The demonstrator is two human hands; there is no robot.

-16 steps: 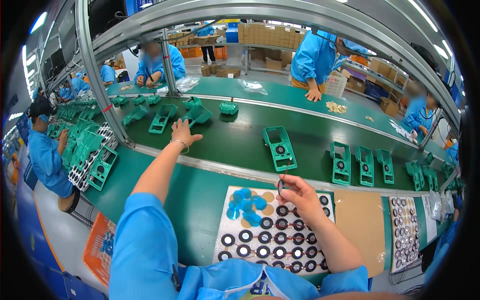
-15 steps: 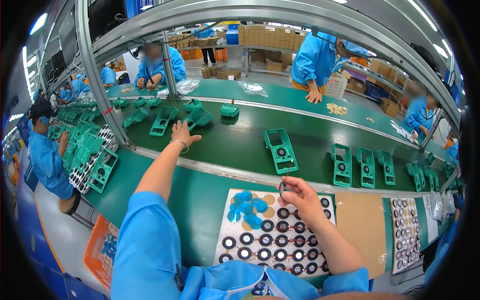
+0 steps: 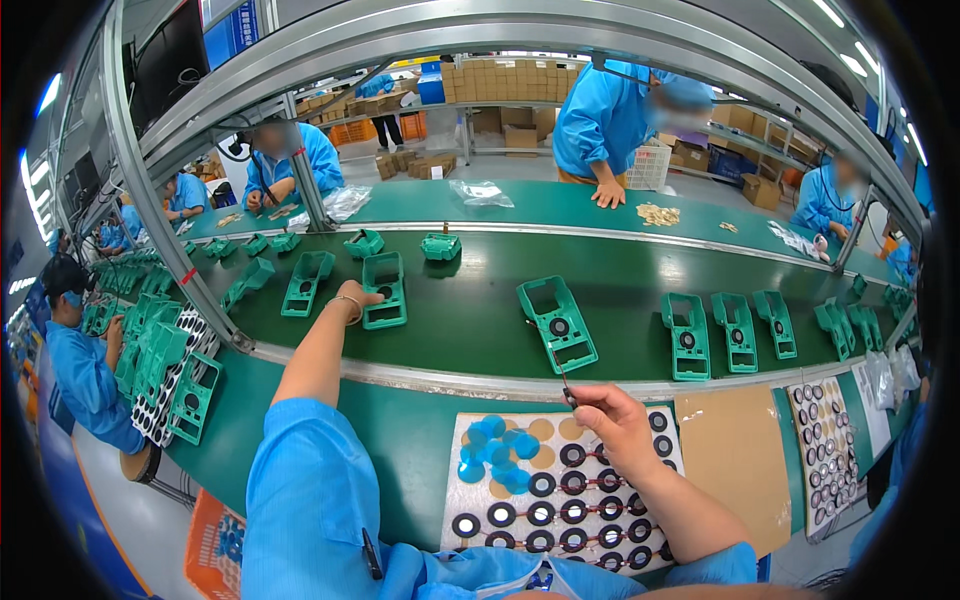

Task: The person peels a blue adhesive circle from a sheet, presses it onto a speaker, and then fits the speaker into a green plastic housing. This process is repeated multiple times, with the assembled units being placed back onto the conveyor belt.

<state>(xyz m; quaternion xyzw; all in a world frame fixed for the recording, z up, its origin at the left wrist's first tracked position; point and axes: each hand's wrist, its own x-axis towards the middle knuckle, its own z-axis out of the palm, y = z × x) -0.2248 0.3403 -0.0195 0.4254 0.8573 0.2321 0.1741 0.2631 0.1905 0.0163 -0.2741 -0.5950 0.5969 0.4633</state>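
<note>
Bearing pale lettering, a blue sign (image 3: 232, 32) shows beyond the left hand (image 3: 357, 293).

Got a white plastic crate (image 3: 650, 166) behind the far tabletop (image 3: 415, 204), with a worker in a blue smock (image 3: 605, 115) standing just left of it. Stacked cardboard boxes (image 3: 515, 82) sit farther back, left of the crate, then a blue bin (image 3: 431, 84) past those, and way left of the crate a black monitor (image 3: 172, 68). Clear plastic bag (image 3: 482, 194) lies nearer and left of the crate, little tan heap (image 3: 657, 215) right in front of it.
</note>
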